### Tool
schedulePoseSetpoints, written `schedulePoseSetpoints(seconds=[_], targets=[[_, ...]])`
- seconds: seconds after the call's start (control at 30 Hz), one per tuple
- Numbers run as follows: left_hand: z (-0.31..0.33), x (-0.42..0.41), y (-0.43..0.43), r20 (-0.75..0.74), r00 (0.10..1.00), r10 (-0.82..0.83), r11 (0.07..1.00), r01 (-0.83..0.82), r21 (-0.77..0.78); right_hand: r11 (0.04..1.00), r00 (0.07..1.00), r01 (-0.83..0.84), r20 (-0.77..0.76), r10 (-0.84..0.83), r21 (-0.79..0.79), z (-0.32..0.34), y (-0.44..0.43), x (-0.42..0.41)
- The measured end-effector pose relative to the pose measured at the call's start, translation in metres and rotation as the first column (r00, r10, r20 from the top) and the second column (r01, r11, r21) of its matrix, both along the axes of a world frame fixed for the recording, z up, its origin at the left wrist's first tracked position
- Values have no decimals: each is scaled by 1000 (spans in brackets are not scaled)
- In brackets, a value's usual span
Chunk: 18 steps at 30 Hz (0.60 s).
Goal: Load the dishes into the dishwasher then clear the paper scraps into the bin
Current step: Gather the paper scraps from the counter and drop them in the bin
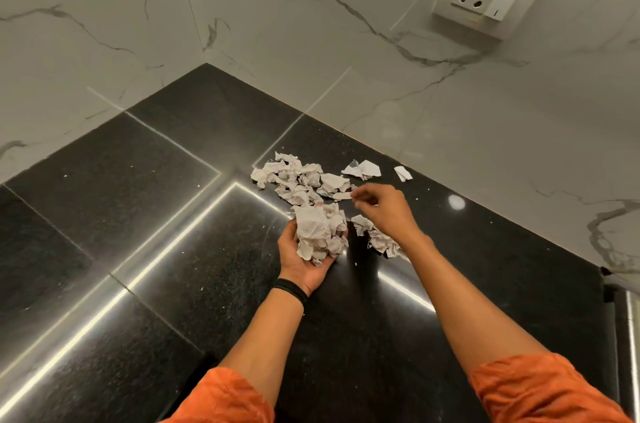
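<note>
While left hand (298, 266) cups paper scraps (317, 232), black counter (166, 214) meets marble walls (311, 24).

Orange fabric sleeves, left sleeve (225, 398) and right sleeve (543, 391), crumpled and bunched up near the elbows. Forearms bare below them. Thin black wristband (291, 291) on left wrist, looks like doubled strands. Left hand (301, 259) and right hand (388, 211) bare.

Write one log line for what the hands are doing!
step: gathering paper | left hand: holds paper wad | right hand: pinches scrap | counter: more loose scraps
</note>
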<state>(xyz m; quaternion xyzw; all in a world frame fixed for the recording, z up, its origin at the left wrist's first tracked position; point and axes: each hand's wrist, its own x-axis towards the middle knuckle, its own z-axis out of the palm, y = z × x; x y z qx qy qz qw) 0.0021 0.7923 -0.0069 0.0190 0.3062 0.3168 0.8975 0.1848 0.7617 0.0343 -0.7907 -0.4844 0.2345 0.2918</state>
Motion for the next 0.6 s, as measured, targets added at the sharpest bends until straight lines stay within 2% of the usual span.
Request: schedulePoseSetpoints(seconds=[0.07, 0.1, 0.17, 0.27, 0.33, 0.37, 0.43, 0.5, 0.6], targets=[[-4, -1, 2, -14, 1000, 11, 1000, -12, -16, 949, 953, -183, 191, 235, -258, -14, -2, 0], [-6, -1, 3, -23, 1000, 15, 1000, -16, -23, 918, 911, -220, 268, 314, -329, -22, -5, -1], [-8, -2, 4, -33, 999, 22, 999, -23, -29, 923, 861, -240, 373, 346, -302, -35, -14, -7], [-9, -1, 3, -31, 999, 24, 999, -25, -30, 958, 871, -225, 404, 280, -180, -45, -31, -15], [-8, -1, 1, -37, 999, 16, 1000, -17, -18, 990, 940, -124, 312, 141, -72, -43, -39, -19], [-7, 0, -2, -38, 999, 8, 1000, -9, -10, 999, 976, -31, 216, 32, -7, -38, -43, -20], [-5, 1, -5, -49, 999, -7, 1000, 8, 5, 982, 990, 138, -12, -138, 125, -22, -45, -23], [-4, 1, -8, -60, 998, -20, 1000, 21, 22, 950, 968, 222, -164, -188, 219, -4, -44, -26], [1, 4, -14, -57, 998, -33, 999, 35, 37, 918, 962, 206, -242, -126, 339, 26, -42, -37]])
